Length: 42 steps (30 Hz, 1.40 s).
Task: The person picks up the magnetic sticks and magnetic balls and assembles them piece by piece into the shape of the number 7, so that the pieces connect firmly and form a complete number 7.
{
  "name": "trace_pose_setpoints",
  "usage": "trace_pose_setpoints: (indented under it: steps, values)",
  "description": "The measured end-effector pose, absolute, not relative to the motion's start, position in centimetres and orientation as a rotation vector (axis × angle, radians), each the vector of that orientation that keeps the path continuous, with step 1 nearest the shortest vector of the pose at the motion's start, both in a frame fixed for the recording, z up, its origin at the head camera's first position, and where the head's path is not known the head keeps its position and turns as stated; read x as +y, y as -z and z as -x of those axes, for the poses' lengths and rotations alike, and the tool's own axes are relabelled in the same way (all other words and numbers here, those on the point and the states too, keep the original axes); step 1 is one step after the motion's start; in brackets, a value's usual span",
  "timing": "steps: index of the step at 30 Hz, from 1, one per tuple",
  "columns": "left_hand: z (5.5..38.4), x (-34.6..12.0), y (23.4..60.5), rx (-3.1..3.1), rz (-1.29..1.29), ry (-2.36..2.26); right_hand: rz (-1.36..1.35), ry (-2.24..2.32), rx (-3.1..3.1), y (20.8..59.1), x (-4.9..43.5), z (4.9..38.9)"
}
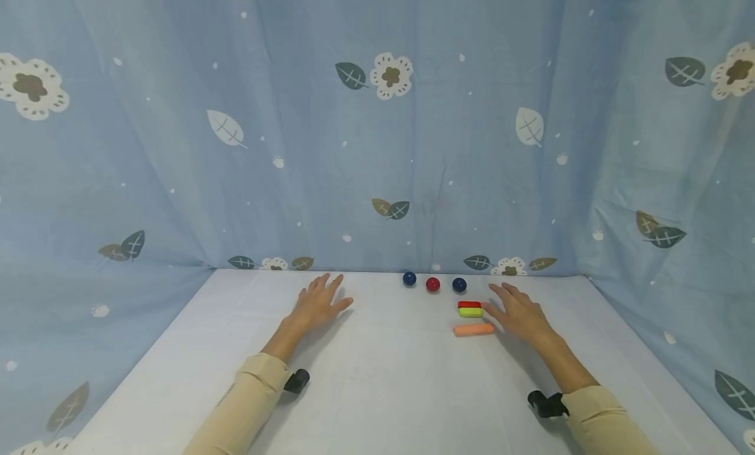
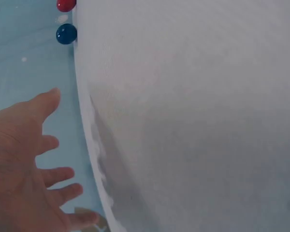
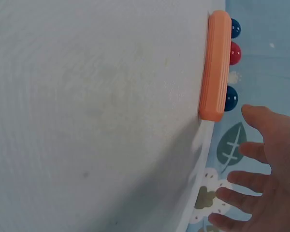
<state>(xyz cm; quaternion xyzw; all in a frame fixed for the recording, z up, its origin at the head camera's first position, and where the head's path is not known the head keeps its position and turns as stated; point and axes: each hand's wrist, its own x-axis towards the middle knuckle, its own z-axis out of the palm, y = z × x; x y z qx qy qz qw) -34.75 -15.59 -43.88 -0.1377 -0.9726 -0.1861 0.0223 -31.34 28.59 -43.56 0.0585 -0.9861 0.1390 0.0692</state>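
The orange stick (image 1: 474, 330), red block (image 1: 469, 305) and green block (image 1: 470, 313) lay on the white counter (image 1: 383, 376) near the right hand (image 1: 519, 313), maybe for easy reach, while that hand and the left hand (image 1: 316, 304) held nothing, fingers (image 2: 58, 176) spread wide.

A white table (image 1: 383, 389) is carrying 2 blue balls (image 1: 409, 279) (image 1: 459, 285), with 1 red ball (image 1: 433, 284) sitting between them near the far edge. In front, 1 red block (image 1: 469, 305) and 1 lime block (image 1: 470, 313) are lying together; 1 orange stick (image 1: 474, 330) is lying nearer still.
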Motion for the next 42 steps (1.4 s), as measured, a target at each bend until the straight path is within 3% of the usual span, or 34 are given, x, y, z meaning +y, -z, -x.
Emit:
trace_pose_setpoints:
  steps: [42]
  values:
    - [37.9, -8.6, 43.7, -2.763, 0.651, 1.008, -0.264, -0.608, -2.749, 42.2, 24.1, 32.8]
